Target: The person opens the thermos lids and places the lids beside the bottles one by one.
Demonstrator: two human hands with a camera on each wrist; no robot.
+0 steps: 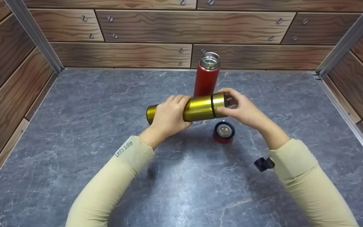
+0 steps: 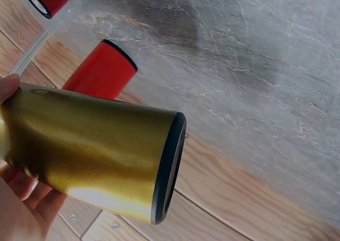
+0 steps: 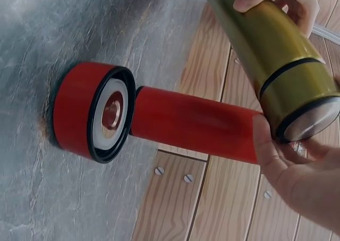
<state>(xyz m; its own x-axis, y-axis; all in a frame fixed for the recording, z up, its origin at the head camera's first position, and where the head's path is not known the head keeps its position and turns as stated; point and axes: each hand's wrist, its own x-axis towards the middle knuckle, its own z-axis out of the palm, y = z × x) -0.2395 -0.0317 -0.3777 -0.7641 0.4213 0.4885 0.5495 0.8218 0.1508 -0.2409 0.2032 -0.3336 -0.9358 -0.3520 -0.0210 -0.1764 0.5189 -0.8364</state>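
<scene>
A gold thermos (image 1: 199, 108) is held nearly level above the table, its capped end toward the right. My left hand (image 1: 171, 116) grips the body from above, fingers wrapped over it. At the other end my right hand (image 1: 244, 108) pinches the gold cap (image 1: 219, 102) between thumb and fingers; a black ring marks the seam between cap and body. Behind it stands a red thermos (image 1: 206, 78), upright, its steel mouth uncovered. The red cap (image 3: 74, 110) rests on the table nearer to me, its hollow inner side showing. In the left wrist view, the thermos's black-edged base (image 2: 169, 169) faces outward.
The grey marbled tabletop (image 1: 74, 126) is bounded by wood-patterned walls (image 1: 200, 26) at the back and both sides. Metal rails (image 1: 36, 37) run up the back corners. A small black clip-like piece (image 1: 264, 164) hangs by the right cuff.
</scene>
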